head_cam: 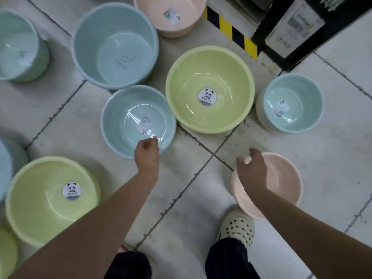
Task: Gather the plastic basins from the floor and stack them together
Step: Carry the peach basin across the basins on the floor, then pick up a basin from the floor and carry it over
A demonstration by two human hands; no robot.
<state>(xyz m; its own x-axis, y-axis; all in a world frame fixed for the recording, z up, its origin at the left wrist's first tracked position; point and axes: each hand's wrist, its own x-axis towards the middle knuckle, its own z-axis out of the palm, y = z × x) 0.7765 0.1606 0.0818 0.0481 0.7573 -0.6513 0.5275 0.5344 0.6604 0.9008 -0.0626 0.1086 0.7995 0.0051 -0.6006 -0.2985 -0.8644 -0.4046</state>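
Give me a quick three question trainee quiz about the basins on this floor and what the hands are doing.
1. True or false: the right hand has its grip on the rim of the pink basin.
2. Which basin is the left hand reaching over? A: blue basin; B: green panda-sticker basin.
3. Fill in: the sticker in the centre green basin shows a ____.

Key: 1 true; 2 A; 3 panda.

Lighting: dim, cool, from overhead; soft shadows pool left of the basins on the tiled floor (332, 168). Glare: white arcs on the blue basin (138, 119) and yellow-green basin (209, 89). Quality: overall softness, wide-angle bending and blur toward edges.
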